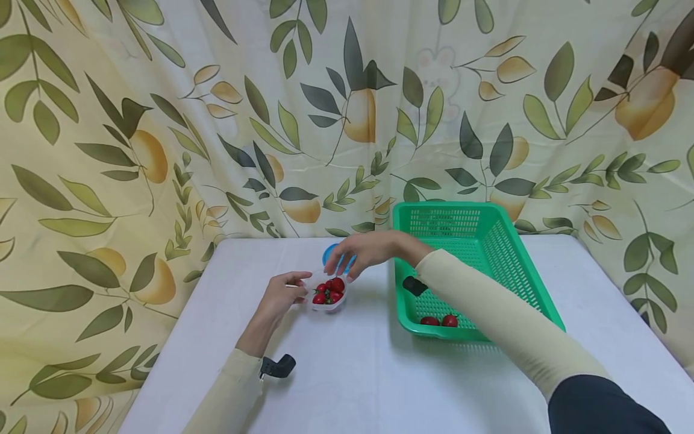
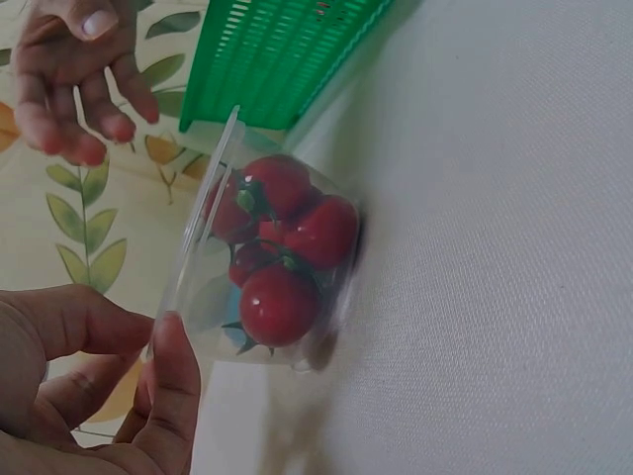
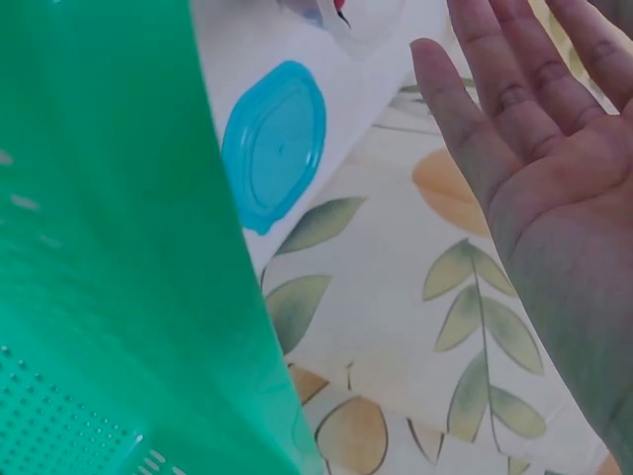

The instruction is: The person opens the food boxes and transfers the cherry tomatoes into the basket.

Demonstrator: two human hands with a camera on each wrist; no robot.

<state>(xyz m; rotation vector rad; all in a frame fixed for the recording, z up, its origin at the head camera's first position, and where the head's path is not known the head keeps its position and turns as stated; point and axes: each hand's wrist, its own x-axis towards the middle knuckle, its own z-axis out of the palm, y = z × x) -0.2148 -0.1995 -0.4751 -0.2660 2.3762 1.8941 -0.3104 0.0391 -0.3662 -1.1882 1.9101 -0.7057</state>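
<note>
Steadying the tub, my left hand pinching its rim, empty right hand loosely spread near it, I should hold it level next.

Left sleeve: pale cream, plain, slim along the forearm, ending just short of the hand
Right sleeve: the same cream cloth, plain, with soft shading along its length
Right upper arm covering: very dark, near navy or black, meeting the cream in a curved edge
Left wrist camera: black, compact, angular, bent in outline, at the cuff
Right wrist camera: black, small, blocky, round-cornered
Left hand: bare
Right hand: bare
</note>
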